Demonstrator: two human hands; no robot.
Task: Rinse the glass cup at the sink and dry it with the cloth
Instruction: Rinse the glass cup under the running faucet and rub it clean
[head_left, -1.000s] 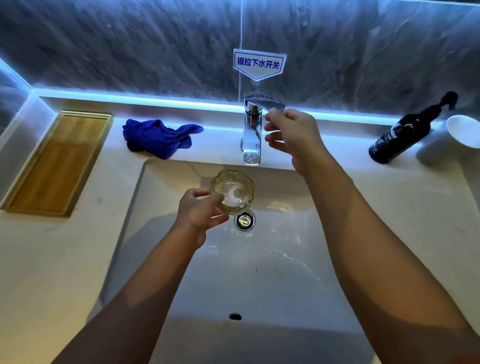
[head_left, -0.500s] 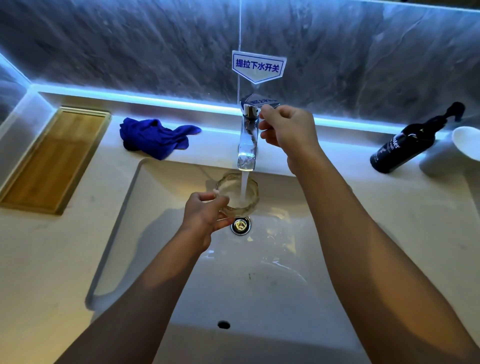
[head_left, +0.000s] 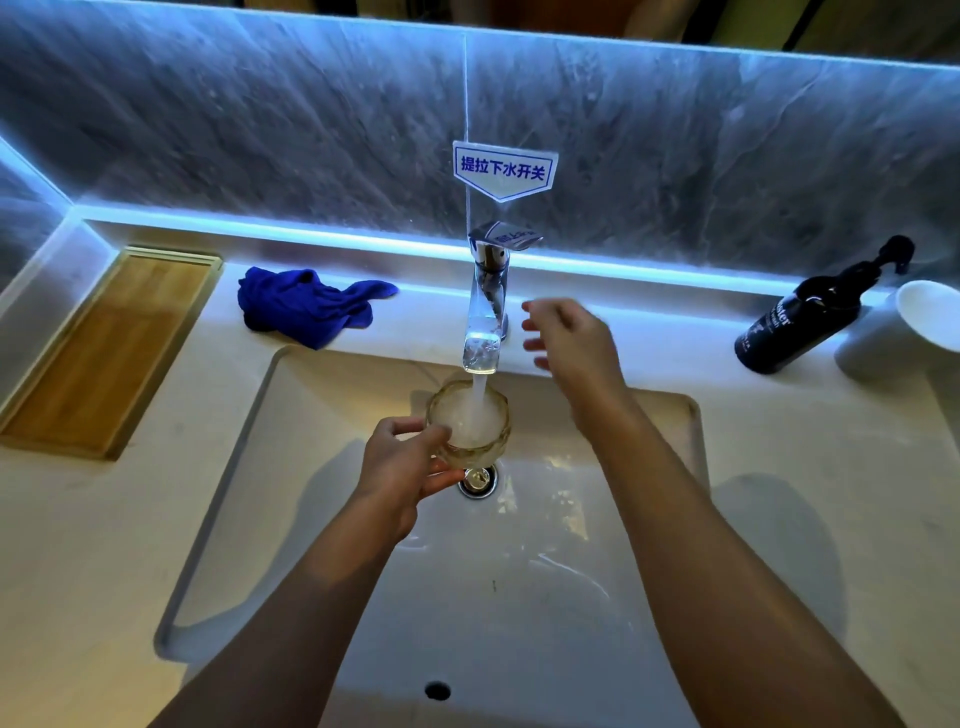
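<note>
While water runs from the chrome tap (head_left: 485, 301) straight into its mouth, the faceted clear glass cup (head_left: 470, 423) sits in the left hand (head_left: 402, 467), held upright over the white rectangular sink basin (head_left: 519, 597). The fingers (head_left: 441, 475) wrap the cup's near side and lower wall, with the thumb pressed close to the rim, so the grasp is closed firmly on the glass. Directly beneath that grip, partly hidden by the cup's base, lies the round metal drain (head_left: 480, 483). Up and to the right of the grip, the right hand (head_left: 571, 338) hovers beside the spout with its fingers spread and holding nothing; it is blurred, so its exact pose is hard to read. Well away to the upper left of the grip, the crumpled blue cloth (head_left: 311, 306) lies on the pale counter (head_left: 130, 519), apart from the basin edge.

The cup looks nearly full and frothing, so rinsing seems well under way while drying has not begun. The chief risk, as I judge it, is slippage: wet facets and wet fingers give poor purchase, and a one-handed hold could let the glass drop against the hard basin. A strong stream may also overflow and splash onto the counter. Reaching for the cloth with a dripping hand could soak it before it is needed.
</note>
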